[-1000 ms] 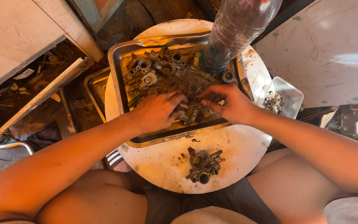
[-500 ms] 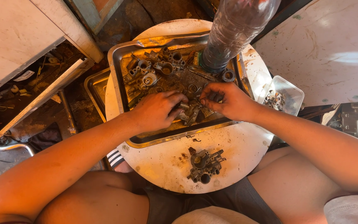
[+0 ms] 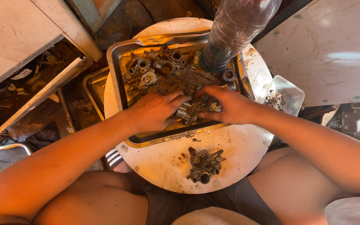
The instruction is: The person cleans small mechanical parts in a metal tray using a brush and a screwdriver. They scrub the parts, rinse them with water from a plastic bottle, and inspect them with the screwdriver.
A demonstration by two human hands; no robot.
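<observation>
A dented metal tray (image 3: 117, 79) full of grimy small engine parts rests on a round white stool top (image 3: 167, 162). Both my hands are inside the tray near its front edge. My left hand (image 3: 155, 110) grips a greyish metal part (image 3: 190, 110) from the left. My right hand (image 3: 226, 104) closes its fingers on the same cluster of parts from the right. Several carburettor bodies (image 3: 155, 71) lie in the far half of the tray. A clear plastic bottle (image 3: 230, 33) stands upright in the tray's far right corner.
A dirty carburettor body (image 3: 205, 164) lies on the stool top in front of the tray. A clear plastic tub (image 3: 284, 96) with small parts sits at the right. A second metal tray (image 3: 94, 89) pokes out at the left. White panels flank both sides.
My right hand has dropped back onto the parts beside my left hand, fingers now curled over them. The left hand has stayed in place.
</observation>
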